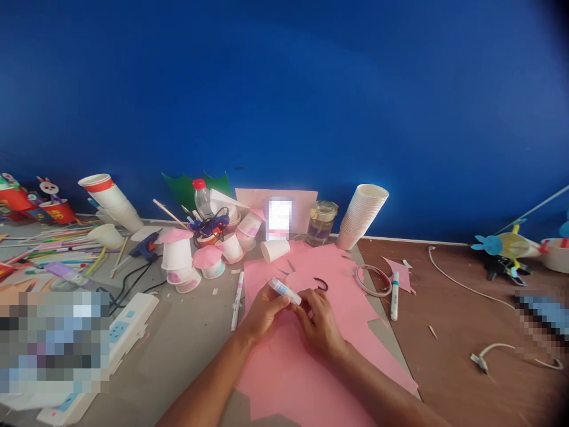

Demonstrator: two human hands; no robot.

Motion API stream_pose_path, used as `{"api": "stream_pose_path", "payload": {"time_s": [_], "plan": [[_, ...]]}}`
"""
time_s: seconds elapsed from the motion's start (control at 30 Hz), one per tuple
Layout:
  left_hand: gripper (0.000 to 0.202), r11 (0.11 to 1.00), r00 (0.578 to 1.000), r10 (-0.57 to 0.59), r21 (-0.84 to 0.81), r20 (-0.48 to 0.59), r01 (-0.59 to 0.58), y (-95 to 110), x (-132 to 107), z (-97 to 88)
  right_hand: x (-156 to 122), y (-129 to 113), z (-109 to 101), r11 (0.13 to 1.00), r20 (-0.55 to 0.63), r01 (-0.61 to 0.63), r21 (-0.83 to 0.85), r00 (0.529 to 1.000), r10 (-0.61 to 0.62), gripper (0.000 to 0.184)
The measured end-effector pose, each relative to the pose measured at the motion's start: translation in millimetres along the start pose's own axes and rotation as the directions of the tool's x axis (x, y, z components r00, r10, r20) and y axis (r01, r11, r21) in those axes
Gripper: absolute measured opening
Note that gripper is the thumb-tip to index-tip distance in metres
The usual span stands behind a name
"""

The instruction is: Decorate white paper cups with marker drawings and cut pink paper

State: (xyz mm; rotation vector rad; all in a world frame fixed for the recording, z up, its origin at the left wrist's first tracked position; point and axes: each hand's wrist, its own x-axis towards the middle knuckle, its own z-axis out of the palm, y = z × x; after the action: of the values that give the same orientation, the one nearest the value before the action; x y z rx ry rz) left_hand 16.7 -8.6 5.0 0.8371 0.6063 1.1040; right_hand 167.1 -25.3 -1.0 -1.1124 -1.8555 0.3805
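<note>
Glue stick [284,292] slanting upper-left to lower-right

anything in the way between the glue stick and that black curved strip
Only the right hand's fingers sit between the glue stick in the left hand and the black curved strip; nothing else visible does.

The glue stick [284,291] I hold is white and blue. Under it lies pink paper [302,379], and the wall [284,89] is deep blue. The desk [448,308] is brown on one side and gray on the other. One white cup [103,190] has a red stripe, some small cups [176,255] wear pink tops, and the bottle cap [199,184] is red.
</note>
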Motion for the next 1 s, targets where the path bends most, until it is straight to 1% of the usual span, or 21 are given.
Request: {"api": "stream_pose_path", "payload": {"time_s": [0.13,0.23,0.3,0.37,0.43,0.47,0.53,0.6,0.67,0.7,0.73,0.77,0.83,0.93,1.0], "plan": [[0.018,0.998,1.0,0.011,0.066,0.028,-0.013,3,0,-0.9,0,-1,-3,0.989,0.107,-0.105,0.102,0.99,0.094,0.018],[0.018,0.996,1.0,0.012,0.089,0.017,-0.014,5,-1,0.5,1,-1,-5,0.963,0.189,-0.176,0.203,0.972,0.138,0.026],[0.019,0.995,1.0,0.003,0.098,0.026,-0.006,6,-1,2.0,2,0,-7,0.939,0.217,-0.207,0.273,0.965,0.149,0.032],[0.019,0.994,0.998,-0.006,0.105,0.059,0.0,6,-1,3.0,3,0,-8,0.918,0.233,-0.222,0.33,0.961,0.149,0.037],[0.018,0.994,0.997,-0.005,0.112,0.073,-0.003,6,-1,2.6,5,1,-8,0.913,0.242,-0.232,0.335,0.958,0.154,0.038],[0.018,0.993,0.998,0.0,0.119,0.062,-0.007,6,-1,1.9,5,1,-7,0.918,0.242,-0.238,0.316,0.956,0.165,0.036],[0.019,0.991,1.0,0.012,0.135,0.02,-0.014,5,-1,0.0,6,2,-4,0.935,0.219,-0.251,0.25,0.956,0.198,0.028],[0.02,0.99,1.0,0.016,0.143,-0.023,-0.013,3,0,-1.3,5,3,-2,0.962,0.14,-0.219,0.161,0.97,0.198,0.018],[0.022,0.99,0.999,0.016,0.138,-0.047,-0.009,2,1,-1.6,5,4,-1,0.988,0.027,-0.136,0.068,0.991,0.134,0.012],[0.024,0.991,0.998,0.02,0.132,-0.052,-0.013,2,1,-1.3,4,4,-1,0.995,-0.022,-0.093,0.036,0.995,0.094,0.012],[0.024,0.992,0.998,0.027,0.126,-0.056,-0.02,2,1,-1.1,4,4,-2,0.998,-0.052,-0.065,0.027,0.996,0.066,0.013],[0.025,0.992,0.997,0.038,0.12,-0.061,-0.031,2,1,-0.8,4,3,-4,0.997,-0.059,-0.058,0.049,0.996,0.061,0.012],[0.024,0.99,0.994,0.069,0.128,-0.081,-0.059,3,0,-0.7,3,2,-7,0.98,-0.013,-0.101,0.173,0.994,0.104,0.003],[0.024,0.982,0.992,0.076,0.181,-0.099,-0.057,6,-1,-1.0,4,-1,-11,0.889,0.152,-0.242,0.387,0.968,0.198,0.024],[0.025,0.97,0.994,0.063,0.238,-0.095,-0.039,7,-2,-1.0,6,-3,-11,0.827,0.26,-0.344,0.444,0.933,0.249,0.031]]}}
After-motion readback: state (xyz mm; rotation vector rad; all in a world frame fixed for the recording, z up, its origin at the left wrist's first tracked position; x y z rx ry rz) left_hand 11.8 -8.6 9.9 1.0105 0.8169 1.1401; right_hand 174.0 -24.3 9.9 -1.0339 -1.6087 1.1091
